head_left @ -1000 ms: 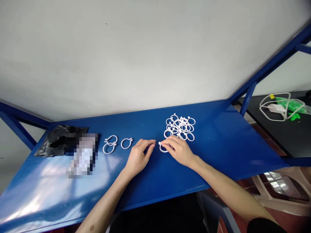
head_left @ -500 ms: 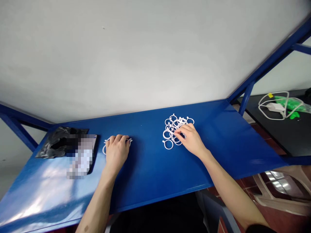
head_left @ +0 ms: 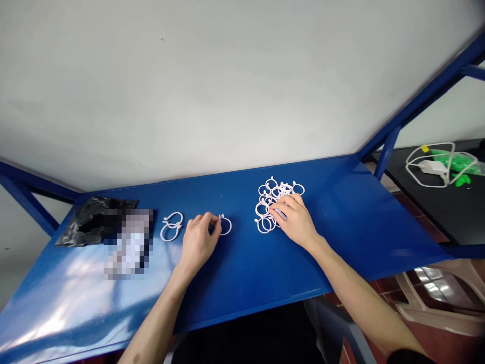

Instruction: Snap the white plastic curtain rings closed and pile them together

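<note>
My left hand (head_left: 200,236) is closed at the fingertips on a white curtain ring (head_left: 230,226), whose small knobbed ends meet my thumb and forefinger. The ring's loop points right, over the blue table. To the left of that hand, two more white rings (head_left: 170,239) overlap each other. On the right, a loose pile of several white curtain rings (head_left: 265,232) lies spread out. My right hand (head_left: 294,218) reaches over the pile's near right side, thumb and forefinger pinched on a curtain ring. It covers part of the pile.
The blue table (head_left: 242,283) ends in a wall behind. A black plastic bag (head_left: 91,217) and a blurred-out flat item (head_left: 131,242) lie at left. Blue metal bars (head_left: 390,146) frame both ends. A white cable (head_left: 420,183) rests on a black surface at right, above a beige chair (head_left: 424,313).
My left hand has moved right, with a curtain ring in its fingertips, uncovering the two overlapping rings. My right hand stays at the pile, where the front rings have shifted slightly.
</note>
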`<control>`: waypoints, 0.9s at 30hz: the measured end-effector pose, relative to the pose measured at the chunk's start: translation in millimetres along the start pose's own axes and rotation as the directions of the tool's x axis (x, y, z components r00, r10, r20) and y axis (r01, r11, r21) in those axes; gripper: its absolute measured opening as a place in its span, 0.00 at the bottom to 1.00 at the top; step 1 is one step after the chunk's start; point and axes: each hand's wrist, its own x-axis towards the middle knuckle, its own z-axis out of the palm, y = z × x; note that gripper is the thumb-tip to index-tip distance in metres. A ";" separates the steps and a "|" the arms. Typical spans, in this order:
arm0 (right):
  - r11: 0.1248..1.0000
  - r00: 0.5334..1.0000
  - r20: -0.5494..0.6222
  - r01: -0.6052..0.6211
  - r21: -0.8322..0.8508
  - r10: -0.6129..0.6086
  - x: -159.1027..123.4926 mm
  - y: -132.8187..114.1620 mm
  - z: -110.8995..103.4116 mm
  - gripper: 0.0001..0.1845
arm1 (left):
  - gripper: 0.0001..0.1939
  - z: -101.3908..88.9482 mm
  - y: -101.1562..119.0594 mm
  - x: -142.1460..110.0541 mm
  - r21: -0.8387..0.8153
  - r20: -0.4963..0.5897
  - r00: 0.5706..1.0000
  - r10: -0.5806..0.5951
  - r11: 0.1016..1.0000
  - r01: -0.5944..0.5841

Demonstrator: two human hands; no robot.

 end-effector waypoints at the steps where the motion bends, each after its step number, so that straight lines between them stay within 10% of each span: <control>1: 1.000 1.000 -0.020 0.010 0.028 -0.010 0.0 -3.6 0.3 0.07 | 0.07 2.3 4.5 -1.9 -0.026 -0.017 1.000 0.018 0.999 -0.018; 11: 0.930 0.987 0.119 0.058 0.364 -0.109 -12.6 -45.3 20.7 0.09 | 0.07 19.4 35.8 -17.5 -0.149 -0.215 0.930 0.299 0.931 -0.334; 19: 0.919 0.977 -0.007 0.205 0.336 -0.215 -13.8 -45.4 26.0 0.07 | 0.08 20.1 39.7 -21.6 -0.536 -0.020 0.995 0.101 0.839 -0.096; 27: 0.913 0.951 0.099 0.245 0.327 -0.291 -20.0 -46.9 24.7 0.11 | 0.06 19.5 41.6 -24.1 -0.577 -0.049 0.987 0.153 0.802 -0.153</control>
